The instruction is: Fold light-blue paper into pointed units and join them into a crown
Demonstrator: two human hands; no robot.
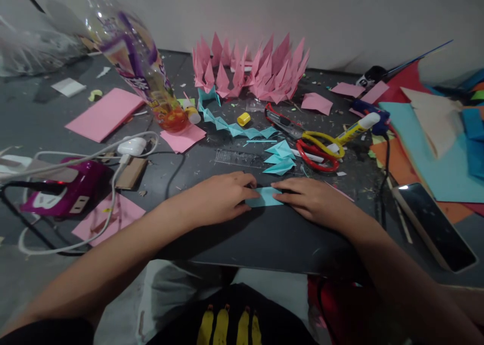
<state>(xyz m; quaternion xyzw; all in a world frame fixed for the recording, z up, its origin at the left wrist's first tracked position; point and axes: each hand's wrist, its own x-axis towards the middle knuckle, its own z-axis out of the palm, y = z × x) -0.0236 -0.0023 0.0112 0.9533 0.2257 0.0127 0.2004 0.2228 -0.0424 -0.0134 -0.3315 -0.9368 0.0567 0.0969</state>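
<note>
A small light blue paper strip lies on the dark table near its front edge. My left hand has its fingers on the strip's left end, and my right hand pinches or presses the right end. Just beyond my hands are several folded light blue paper pieces, pointed and stacked close together. Farther back runs a zigzag chain of folded blue paper. Behind it stands a ring of pink folded paper spikes. The undersides of my fingers are hidden.
Scissors and a yellow-white tube lie right of the folded pieces. A phone and coloured sheets are far right. Left stand a tilted-looking bottle and a purple power socket with loose cables.
</note>
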